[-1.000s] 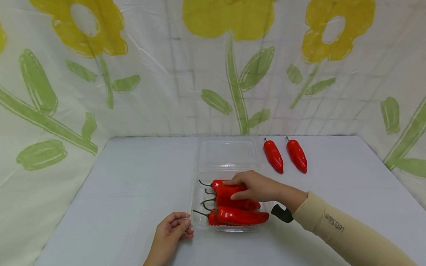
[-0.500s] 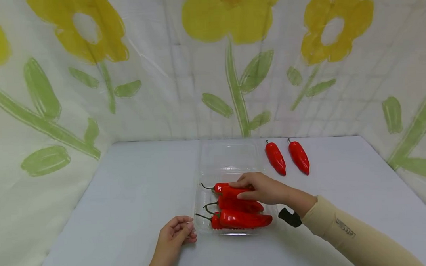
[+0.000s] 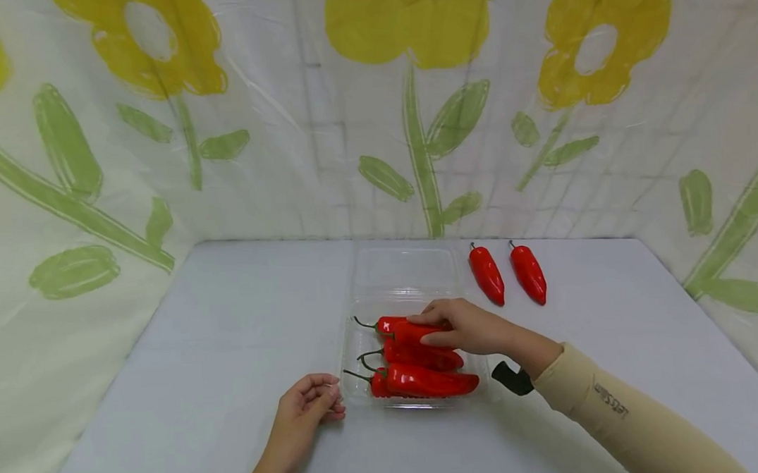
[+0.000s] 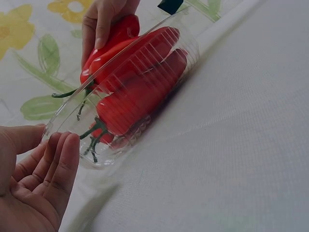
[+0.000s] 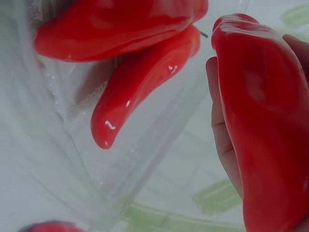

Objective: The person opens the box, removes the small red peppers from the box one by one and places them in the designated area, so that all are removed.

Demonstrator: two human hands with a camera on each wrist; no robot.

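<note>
A clear plastic clamshell box (image 3: 345, 365) lies with its lid (image 3: 406, 269) folded back, several red peppers (image 3: 432, 380) inside, their green stems pointing left. My left hand (image 3: 306, 405) pinches the box's left rim (image 4: 62, 110) between thumb and fingers. Over the far part of the box, my right hand (image 3: 468, 328) grips a red pepper (image 5: 260, 116), thumb on the near side and fingers on the far side. Beneath that pepper, others in the box are partly hidden. In the right wrist view, a curved pepper (image 5: 137, 89) lies in the box beside the held one.
Two more red peppers (image 3: 486, 275) (image 3: 529, 274) lie at the back right of the white table (image 3: 230, 327), beyond the box. A dark strap piece (image 3: 512, 379) shows under the right wrist. Behind the table hangs a flower-painted sheet (image 3: 273, 128).
My right hand has shifted slightly to the right over the box with the held pepper. The left hand stays at the box's rim; the two peppers at the back stay put.
</note>
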